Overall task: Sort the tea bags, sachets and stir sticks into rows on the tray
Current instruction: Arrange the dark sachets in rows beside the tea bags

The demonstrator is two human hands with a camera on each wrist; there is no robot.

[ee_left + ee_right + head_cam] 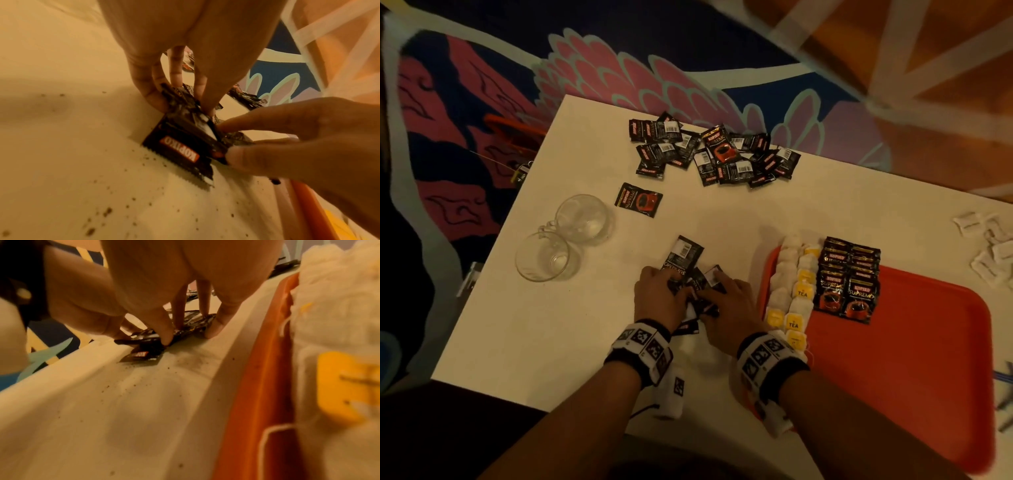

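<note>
- The left hand (659, 291) and the right hand (726, 301) meet over a small bunch of black coffee sachets (688, 270) lying on the white counter (571, 325), just left of the orange tray (914, 359).
- In the left wrist view the left hand's fingers (176, 68) are curled down onto the bunch and the thumb pinches its far end; the front sachet (180, 155) reads "KOPIKO" upside down.
- The right hand's thumb and forefinger pinch the near edge of that same bunch; in the right wrist view its fingers (164, 331) press down on the foil, spread a little apart.
- On the tray, two columns of tea bags (789, 287), white with yellow tags, run along the left rim; beside them lie two overlapping columns of Kopiko Supremo sachets (849, 284), face up.
- A loose heap of sachets (715, 154) lies at the counter's far side, with a single sachet (638, 200) apart from it toward the left.
- Two clear glass cups (565, 236) stand side by side near the left edge, touching.
- Several small white packets (986, 246) lie on the counter beyond the tray's far right corner.
- Dark specks are scattered over the counter near the hands.
- Both wrists wear bands with black-and-white markers.
</note>
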